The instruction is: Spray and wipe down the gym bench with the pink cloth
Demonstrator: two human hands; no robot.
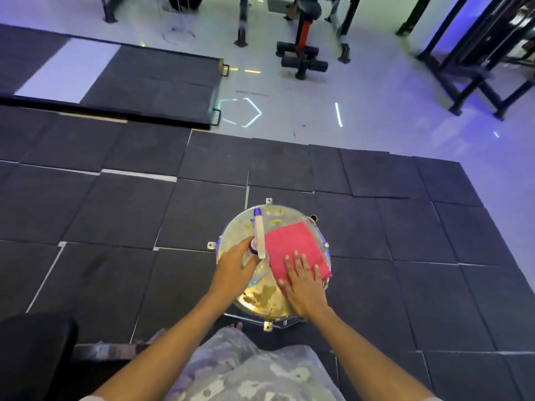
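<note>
On metal top (260, 298): pink cloth (292, 244) under right fingers (300, 263), beside spray bottle (259, 237).

Round shiny metal stool top (262, 299), marked with yellowish patches, stands on black rubber floor tiles (115, 204). Left hand (234, 269) grips the neck of a clear plastic spray bottle (259, 235) with a white-and-blue trigger head, over the top's left half. Right hand (304, 287) lies flat, fingers straight, on a folded pink cloth (292, 244) spread on the right half, just beside the bottle. Black-and-red gym bench (302, 53) stands well apart on pale floor.
</note>
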